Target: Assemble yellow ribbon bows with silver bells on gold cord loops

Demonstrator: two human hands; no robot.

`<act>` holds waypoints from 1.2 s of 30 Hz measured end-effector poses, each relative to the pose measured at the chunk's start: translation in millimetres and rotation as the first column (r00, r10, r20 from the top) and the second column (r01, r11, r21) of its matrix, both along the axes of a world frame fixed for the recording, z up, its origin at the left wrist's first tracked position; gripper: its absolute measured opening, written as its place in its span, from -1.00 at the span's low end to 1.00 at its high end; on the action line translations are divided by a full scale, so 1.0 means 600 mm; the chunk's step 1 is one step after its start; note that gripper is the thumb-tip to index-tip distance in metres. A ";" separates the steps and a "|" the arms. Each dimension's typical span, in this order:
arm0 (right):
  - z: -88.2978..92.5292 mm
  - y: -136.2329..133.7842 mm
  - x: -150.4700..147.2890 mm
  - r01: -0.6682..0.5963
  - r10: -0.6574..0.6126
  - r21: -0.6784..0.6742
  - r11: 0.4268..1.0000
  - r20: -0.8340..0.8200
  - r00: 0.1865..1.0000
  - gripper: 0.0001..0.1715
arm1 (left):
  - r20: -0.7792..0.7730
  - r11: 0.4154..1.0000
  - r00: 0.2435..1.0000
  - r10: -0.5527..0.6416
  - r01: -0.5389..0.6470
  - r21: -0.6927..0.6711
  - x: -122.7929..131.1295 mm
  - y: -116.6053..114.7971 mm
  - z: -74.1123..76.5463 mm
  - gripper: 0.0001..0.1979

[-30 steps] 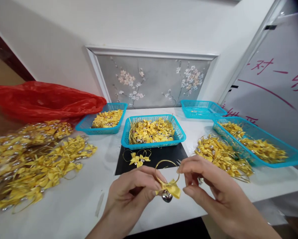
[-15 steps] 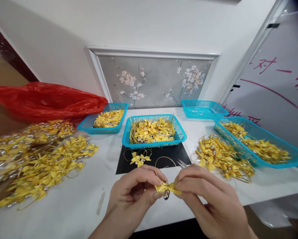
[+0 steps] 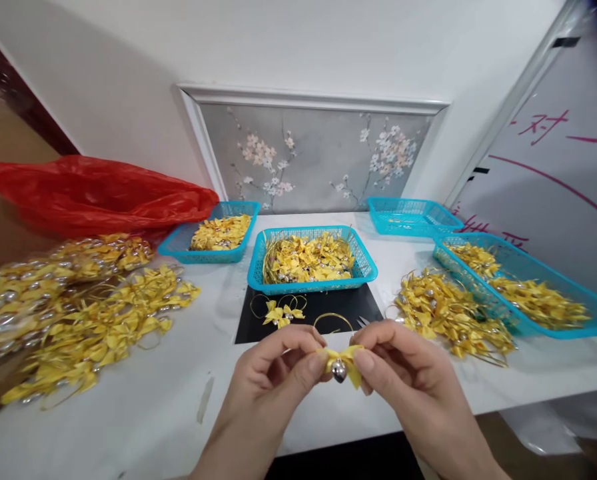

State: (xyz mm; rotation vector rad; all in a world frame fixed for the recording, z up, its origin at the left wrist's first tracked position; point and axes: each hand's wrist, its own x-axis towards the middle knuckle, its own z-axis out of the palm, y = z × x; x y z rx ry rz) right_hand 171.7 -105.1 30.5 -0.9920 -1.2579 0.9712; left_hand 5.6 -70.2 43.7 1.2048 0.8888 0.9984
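Note:
A yellow ribbon bow (image 3: 347, 360) with a small silver bell (image 3: 338, 371) at its middle is stretched between both hands. My left hand (image 3: 283, 380) pinches the bow's left loop between thumb and fingers. On the other side, my right hand (image 3: 408, 380) grips the right loop the same way. A gold cord loop (image 3: 332, 316) rises behind the bow over a black mat (image 3: 251, 327). Several finished-looking bows (image 3: 281, 313) lie on the mat just beyond my left hand. Scissor tips (image 3: 362, 321) peek out behind my right hand, which hides the rest of them.
Bow-filled blue baskets stand at the centre (image 3: 313, 289), back left (image 3: 203, 257) and right (image 3: 528, 257). Another blue basket (image 3: 411, 232) sits at the back right. Loose bows are heaped at left (image 3: 103, 327) and right (image 3: 443, 313). A red plastic bag (image 3: 98, 193) lies behind the left heap.
Both hands have turned the bow so its front and bell face me more fully. My right thumb has come round onto the front of the right loop.

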 end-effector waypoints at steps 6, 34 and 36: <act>0.000 0.006 -0.005 0.004 -0.003 -0.062 0.998 0.015 1.000 -0.80 | 0.075 0.988 0.997 -0.005 0.017 -0.154 0.004 -0.006 0.011 -0.84; -0.014 0.014 -0.012 -0.057 0.060 -0.240 0.969 0.007 0.998 -0.68 | 0.043 0.963 0.997 -0.057 0.067 -0.262 0.001 0.006 0.002 -0.75; -0.019 0.012 -0.013 -0.045 0.041 -0.224 0.973 -0.023 0.999 -0.71 | 0.064 0.954 0.996 -0.055 0.071 -0.293 0.001 0.007 0.000 -0.77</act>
